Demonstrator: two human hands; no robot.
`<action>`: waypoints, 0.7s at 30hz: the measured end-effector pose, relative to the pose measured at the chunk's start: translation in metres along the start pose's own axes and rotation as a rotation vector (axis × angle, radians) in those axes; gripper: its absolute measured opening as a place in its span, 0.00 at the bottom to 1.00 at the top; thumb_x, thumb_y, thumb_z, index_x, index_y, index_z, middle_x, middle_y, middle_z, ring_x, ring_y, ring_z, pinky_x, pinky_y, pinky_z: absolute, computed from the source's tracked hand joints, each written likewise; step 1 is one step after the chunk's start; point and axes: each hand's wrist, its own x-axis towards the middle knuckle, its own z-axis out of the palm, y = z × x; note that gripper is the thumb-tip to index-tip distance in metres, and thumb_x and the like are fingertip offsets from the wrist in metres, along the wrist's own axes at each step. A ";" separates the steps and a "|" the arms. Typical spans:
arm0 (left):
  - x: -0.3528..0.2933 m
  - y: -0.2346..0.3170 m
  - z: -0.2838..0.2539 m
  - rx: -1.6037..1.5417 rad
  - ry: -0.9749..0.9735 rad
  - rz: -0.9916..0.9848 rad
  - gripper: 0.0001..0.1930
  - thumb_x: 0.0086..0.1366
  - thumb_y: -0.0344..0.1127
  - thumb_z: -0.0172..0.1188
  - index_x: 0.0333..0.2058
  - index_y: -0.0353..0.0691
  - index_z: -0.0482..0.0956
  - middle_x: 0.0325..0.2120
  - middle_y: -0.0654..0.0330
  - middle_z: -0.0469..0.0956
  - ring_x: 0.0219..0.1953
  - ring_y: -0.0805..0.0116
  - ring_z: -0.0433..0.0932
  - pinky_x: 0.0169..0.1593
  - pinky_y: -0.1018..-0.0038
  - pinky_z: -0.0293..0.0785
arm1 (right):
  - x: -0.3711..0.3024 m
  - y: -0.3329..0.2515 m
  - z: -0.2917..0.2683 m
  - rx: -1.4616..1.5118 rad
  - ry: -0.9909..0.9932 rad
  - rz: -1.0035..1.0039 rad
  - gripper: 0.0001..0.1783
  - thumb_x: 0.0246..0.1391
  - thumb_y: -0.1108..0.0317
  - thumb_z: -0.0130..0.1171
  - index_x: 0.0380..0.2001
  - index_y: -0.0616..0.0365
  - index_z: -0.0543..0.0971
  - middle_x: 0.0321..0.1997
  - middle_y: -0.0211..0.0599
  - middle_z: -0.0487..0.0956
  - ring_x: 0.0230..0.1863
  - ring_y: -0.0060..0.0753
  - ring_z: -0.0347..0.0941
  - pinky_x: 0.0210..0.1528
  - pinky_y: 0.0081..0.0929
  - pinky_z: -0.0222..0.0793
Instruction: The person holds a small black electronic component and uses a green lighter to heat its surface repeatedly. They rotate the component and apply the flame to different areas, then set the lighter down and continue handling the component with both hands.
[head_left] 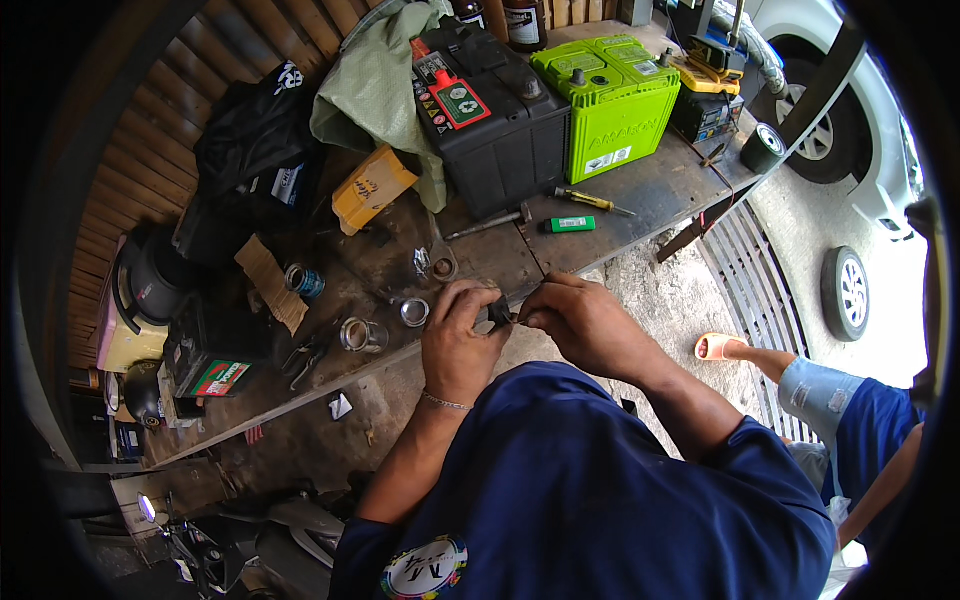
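Observation:
My left hand (458, 335) is closed around a small black part (498, 313) just off the bench's front edge. Fingers of my right hand (577, 318) pinch at the same part's right end; exactly what they grip there is too small to make out. On the wooden bench (400, 262) left of my hands are a round metal lid (414, 312) and a glass jar (361, 336). Beyond my fingers lie a ring-ended metal tool (441, 262), a hammer (488, 223), a small green box (570, 225) and a yellow-handled screwdriver (594, 201).
A black battery (500, 135) and a lime-green battery (620, 110) stand at the back. Leftward are a brown envelope (372, 188), cardboard (272, 284), a small can (304, 281) and pliers (305, 362). Another person (850, 410) is at right, near a loose wheel (846, 293).

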 end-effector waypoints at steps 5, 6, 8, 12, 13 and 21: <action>-0.001 -0.001 0.002 -0.004 0.004 -0.007 0.24 0.43 0.18 0.75 0.41 0.41 0.83 0.44 0.61 0.81 0.43 0.64 0.82 0.38 0.71 0.77 | -0.002 -0.001 -0.002 0.027 -0.016 0.019 0.07 0.63 0.71 0.63 0.40 0.64 0.83 0.41 0.52 0.81 0.47 0.60 0.79 0.50 0.49 0.75; -0.002 -0.001 0.003 -0.004 0.008 -0.005 0.24 0.43 0.18 0.75 0.41 0.41 0.83 0.44 0.61 0.81 0.43 0.64 0.82 0.38 0.71 0.77 | -0.002 -0.001 -0.002 0.029 -0.015 0.023 0.07 0.63 0.71 0.63 0.40 0.64 0.83 0.41 0.52 0.81 0.47 0.60 0.79 0.50 0.50 0.75; -0.001 -0.001 0.004 -0.005 0.014 0.000 0.23 0.43 0.18 0.75 0.41 0.41 0.83 0.44 0.61 0.81 0.42 0.65 0.82 0.37 0.72 0.76 | -0.001 -0.001 -0.002 0.033 -0.013 0.025 0.08 0.63 0.71 0.63 0.40 0.64 0.83 0.41 0.52 0.81 0.47 0.60 0.79 0.50 0.50 0.75; -0.001 -0.001 0.006 0.004 0.025 0.003 0.23 0.44 0.18 0.75 0.41 0.41 0.83 0.43 0.62 0.81 0.41 0.66 0.82 0.36 0.73 0.76 | 0.000 -0.001 0.000 0.035 -0.001 0.025 0.07 0.63 0.71 0.63 0.40 0.64 0.83 0.41 0.52 0.81 0.47 0.61 0.78 0.50 0.50 0.74; -0.001 -0.001 0.006 0.001 0.029 0.005 0.23 0.44 0.18 0.75 0.41 0.41 0.83 0.43 0.62 0.81 0.41 0.66 0.82 0.36 0.73 0.75 | 0.000 -0.001 0.000 0.033 0.000 0.031 0.07 0.63 0.71 0.63 0.40 0.64 0.83 0.40 0.52 0.81 0.46 0.61 0.78 0.50 0.50 0.74; 0.001 -0.002 0.008 -0.013 0.031 0.006 0.22 0.44 0.19 0.75 0.41 0.41 0.83 0.43 0.62 0.81 0.40 0.67 0.81 0.35 0.73 0.74 | 0.001 -0.001 -0.002 0.039 -0.001 0.015 0.07 0.63 0.71 0.62 0.39 0.65 0.82 0.40 0.53 0.81 0.47 0.62 0.78 0.50 0.51 0.74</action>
